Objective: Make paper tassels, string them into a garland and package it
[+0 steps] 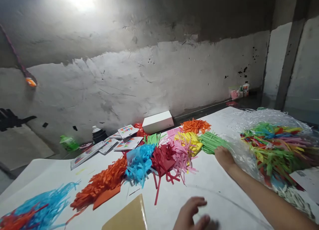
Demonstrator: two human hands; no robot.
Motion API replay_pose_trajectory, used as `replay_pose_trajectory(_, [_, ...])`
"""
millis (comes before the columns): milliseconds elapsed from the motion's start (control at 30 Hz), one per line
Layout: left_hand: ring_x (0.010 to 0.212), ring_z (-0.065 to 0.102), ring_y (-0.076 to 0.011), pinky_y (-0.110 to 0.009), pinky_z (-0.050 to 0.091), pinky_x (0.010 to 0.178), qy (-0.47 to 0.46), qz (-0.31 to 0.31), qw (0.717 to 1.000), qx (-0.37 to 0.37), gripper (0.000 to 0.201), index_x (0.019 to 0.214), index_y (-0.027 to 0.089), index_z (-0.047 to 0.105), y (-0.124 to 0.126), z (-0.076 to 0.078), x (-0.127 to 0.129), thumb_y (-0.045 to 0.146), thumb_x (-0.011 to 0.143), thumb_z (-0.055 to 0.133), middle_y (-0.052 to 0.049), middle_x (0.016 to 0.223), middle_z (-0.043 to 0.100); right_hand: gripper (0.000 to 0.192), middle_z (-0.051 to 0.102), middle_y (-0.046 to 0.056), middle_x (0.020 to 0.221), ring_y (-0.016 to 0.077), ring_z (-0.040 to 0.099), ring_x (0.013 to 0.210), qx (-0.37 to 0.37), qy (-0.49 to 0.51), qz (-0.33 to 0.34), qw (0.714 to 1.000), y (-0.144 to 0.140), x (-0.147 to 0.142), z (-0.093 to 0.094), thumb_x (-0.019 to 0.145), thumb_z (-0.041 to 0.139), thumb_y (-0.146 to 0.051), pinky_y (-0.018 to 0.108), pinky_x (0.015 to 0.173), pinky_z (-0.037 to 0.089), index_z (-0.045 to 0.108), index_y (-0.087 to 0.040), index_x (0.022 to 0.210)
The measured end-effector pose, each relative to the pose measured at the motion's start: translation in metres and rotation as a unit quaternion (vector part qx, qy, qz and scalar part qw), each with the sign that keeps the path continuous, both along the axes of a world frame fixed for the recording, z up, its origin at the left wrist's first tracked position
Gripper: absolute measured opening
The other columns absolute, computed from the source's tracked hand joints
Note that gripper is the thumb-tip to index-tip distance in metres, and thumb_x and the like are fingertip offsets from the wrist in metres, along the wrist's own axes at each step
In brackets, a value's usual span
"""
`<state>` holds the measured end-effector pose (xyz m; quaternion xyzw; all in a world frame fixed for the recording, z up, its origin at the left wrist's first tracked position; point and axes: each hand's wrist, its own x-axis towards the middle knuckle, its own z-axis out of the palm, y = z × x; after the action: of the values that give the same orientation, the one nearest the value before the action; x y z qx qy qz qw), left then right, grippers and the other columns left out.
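Observation:
My right hand (223,157) reaches forward and rests on the white table (211,186), its fingers on a bunch of green paper strips (211,142) and at the edge of a clear plastic bag (249,123) stuffed with mixed coloured strips (276,147). Whether it grips the strips I cannot tell. My left hand (193,215) hovers low at the bottom edge, fingers curled, blurred, with nothing clearly in it. Piles of fringed paper lie across the table: yellow (189,140), pink (183,155), red (163,158), blue (138,162) and orange (102,185).
A white box (157,121) stands near the wall, with printed cards (128,140) beside it. A tan sheet (129,216) lies at the front edge. More blue strips (42,206) sit front left. A black bottle (98,134) and a green object (68,143) stand by the wall.

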<state>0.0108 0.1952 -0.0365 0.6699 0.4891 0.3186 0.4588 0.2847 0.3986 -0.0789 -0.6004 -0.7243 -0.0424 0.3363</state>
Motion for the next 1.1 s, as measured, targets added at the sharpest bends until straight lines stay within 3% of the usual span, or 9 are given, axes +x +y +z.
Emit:
replay_pose_trajectory(100, [0.103, 0.071, -0.0299, -0.042, 0.057, 0.090, -0.048, 0.011, 0.996, -0.074, 0.056, 0.115, 0.011, 0.071, 0.057, 0.004, 0.041, 0.060, 0.086, 0.065, -0.018, 0.107, 0.074, 0.027, 0.065, 0.008, 0.122, 0.0201, 0.066, 0.100, 0.006, 0.045, -0.012, 0.999, -0.007, 0.019, -0.003, 0.100, 0.061, -0.036, 0.041, 0.087, 0.058, 0.064, -0.019, 0.121])
replay_pose_trajectory(167, [0.100, 0.072, -0.0254, -0.038, 0.059, 0.085, -0.048, 0.011, 0.996, -0.073, 0.048, 0.117, 0.009, 0.067, 0.092, 0.001, 0.073, 0.050, 0.096, 0.057, -0.017, 0.109, 0.073, 0.028, 0.066, 0.008, 0.120, 0.0199, 0.067, 0.099, 0.008, 0.083, -0.026, 0.996, -0.010, 0.028, -0.005, 0.099, 0.062, -0.036, 0.040, 0.085, 0.058, 0.063, -0.019, 0.121])
replay_pose_trajectory(267, [0.092, 0.071, -0.0208, -0.039, 0.060, 0.080, -0.009, 0.027, 0.999, -0.033, 0.035, 0.118, 0.012, 0.064, 0.134, -0.007, 0.116, 0.042, 0.100, 0.057, -0.011, 0.108, 0.071, 0.028, 0.067, 0.007, 0.116, 0.0194, 0.067, 0.095, 0.011, 0.152, -0.051, 0.987, -0.012, 0.036, -0.011, 0.099, 0.063, -0.037, 0.039, 0.082, 0.059, 0.064, -0.017, 0.119])
replay_pose_trajectory(367, [0.103, 0.067, -0.0231, -0.045, 0.058, 0.089, 0.058, 0.048, 0.996, 0.053, 0.030, 0.120, 0.016, 0.063, 0.161, -0.010, 0.143, 0.036, 0.098, 0.063, -0.008, 0.119, 0.067, 0.028, 0.067, 0.006, 0.114, 0.0189, 0.068, 0.093, 0.026, 0.222, -0.081, 0.971, -0.015, 0.040, -0.019, 0.099, 0.063, -0.037, 0.038, 0.080, 0.059, 0.064, -0.017, 0.118])
replay_pose_trajectory(500, [0.121, 0.059, -0.0280, -0.053, 0.049, 0.103, 0.153, 0.001, 0.973, 0.176, 0.027, 0.116, 0.017, 0.066, 0.182, -0.004, 0.159, 0.032, 0.094, 0.067, -0.010, 0.130, 0.063, 0.029, 0.067, 0.007, 0.114, 0.0189, 0.067, 0.093, 0.057, 0.295, -0.109, 0.948, -0.021, 0.039, -0.031, 0.099, 0.063, -0.037, 0.038, 0.080, 0.059, 0.063, -0.017, 0.120])
replay_pose_trajectory(633, [0.114, 0.063, -0.0258, -0.050, 0.051, 0.099, 0.234, -0.088, 0.937, 0.242, 0.024, 0.111, 0.017, 0.068, 0.195, 0.001, 0.165, 0.034, 0.095, 0.067, -0.008, 0.122, 0.067, 0.029, 0.067, 0.007, 0.114, 0.0188, 0.067, 0.093, 0.073, 0.343, -0.114, 0.930, -0.025, 0.033, -0.036, 0.099, 0.063, -0.037, 0.038, 0.080, 0.059, 0.063, -0.017, 0.119])
replay_pose_trajectory(867, [0.107, 0.065, -0.0239, -0.047, 0.054, 0.094, 0.295, -0.125, 0.899, 0.299, 0.024, 0.111, 0.017, 0.067, 0.197, 0.002, 0.168, 0.036, 0.096, 0.064, -0.008, 0.117, 0.068, 0.029, 0.067, 0.006, 0.111, 0.0180, 0.067, 0.090, 0.080, 0.417, -0.108, 0.899, -0.030, 0.026, -0.031, 0.099, 0.063, -0.038, 0.037, 0.078, 0.059, 0.063, -0.016, 0.118])
replay_pose_trajectory(1100, [0.099, 0.065, -0.0219, -0.040, 0.054, 0.087, 0.276, -0.148, 0.899, 0.306, 0.030, 0.105, 0.015, 0.069, 0.213, 0.016, 0.167, 0.043, 0.095, 0.064, -0.009, 0.109, 0.069, 0.029, 0.066, 0.007, 0.115, 0.0192, 0.067, 0.094, 0.091, 0.492, -0.085, 0.861, -0.034, 0.020, -0.025, 0.099, 0.062, -0.038, 0.039, 0.081, 0.059, 0.063, -0.017, 0.120])
